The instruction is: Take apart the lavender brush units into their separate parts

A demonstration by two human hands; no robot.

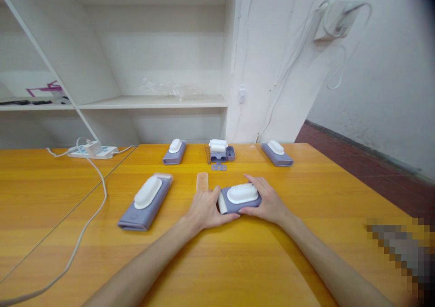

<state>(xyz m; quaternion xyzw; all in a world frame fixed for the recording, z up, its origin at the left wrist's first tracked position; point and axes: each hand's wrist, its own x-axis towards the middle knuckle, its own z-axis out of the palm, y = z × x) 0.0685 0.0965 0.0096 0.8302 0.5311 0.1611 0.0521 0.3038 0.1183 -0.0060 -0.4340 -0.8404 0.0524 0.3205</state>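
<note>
Between my two hands, on the wooden table, is a purple-grey flat case [224, 197] with a white ribbed oval piece [243, 193] on top. My left hand [205, 208] grips its pale left end, thumb along the near edge and fingers at the far side. Around the right end, my right hand [268, 201] has its thumb in front and fingers behind. Just beyond my left hand lies a small translucent peach-coloured rectangular piece [202, 180]. A longer purple-grey case [138, 214], also topped by a white oval piece [148, 192], lies to the left.
Similar cases lie at the back left [174, 154] and back right [277, 155]. Between them sits a cluster of purple parts [218, 158] with white rolls [218, 145]. A power strip [108, 153] and white cable [89, 221] occupy the left side. White shelves [152, 101] stand behind.
</note>
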